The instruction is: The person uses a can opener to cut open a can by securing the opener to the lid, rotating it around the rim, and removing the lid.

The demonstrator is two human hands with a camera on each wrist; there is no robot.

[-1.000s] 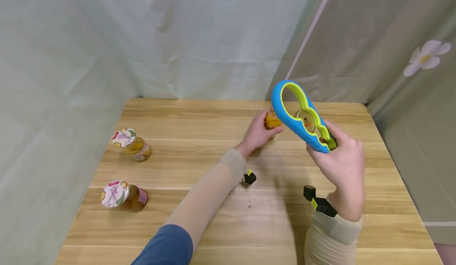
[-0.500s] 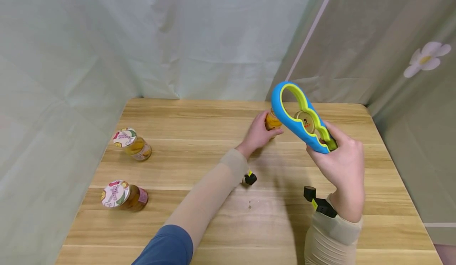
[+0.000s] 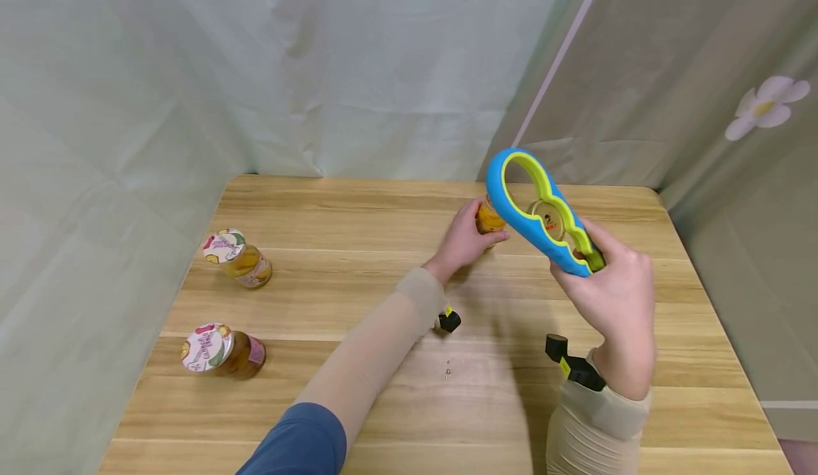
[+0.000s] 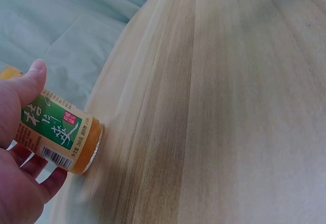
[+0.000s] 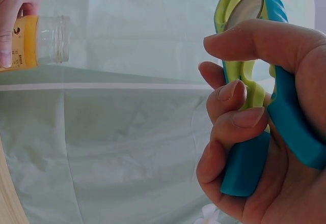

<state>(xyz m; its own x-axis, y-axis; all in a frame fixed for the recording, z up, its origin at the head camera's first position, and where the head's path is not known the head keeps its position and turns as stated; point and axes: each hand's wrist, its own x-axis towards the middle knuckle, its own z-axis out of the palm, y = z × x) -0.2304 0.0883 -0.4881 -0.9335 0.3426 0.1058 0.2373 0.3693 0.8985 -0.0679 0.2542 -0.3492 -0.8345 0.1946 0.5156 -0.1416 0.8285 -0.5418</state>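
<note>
My left hand [image 3: 463, 237] grips a glass jar [image 3: 488, 219] of orange contents by its side, near the far edge of the table. In the left wrist view its green label [image 4: 56, 122] shows, with the base at the tabletop. The jar's threaded mouth [image 5: 62, 39] is bare in the right wrist view. To the right and raised, my right hand [image 3: 610, 283] holds a blue and lime-green jar opener [image 3: 501, 194] by its handles. A gold lid [image 3: 548, 219] sits within the opener's toothed inner edge, apart from the jar.
Two jars with patterned lids stand at the left of the wooden table [image 3: 358, 283]: a farther one [image 3: 249, 265] and a nearer one [image 3: 239, 354]. Small specks [image 3: 448, 371] lie near the middle front. A pale curtain [image 3: 383, 70] hangs right behind the table.
</note>
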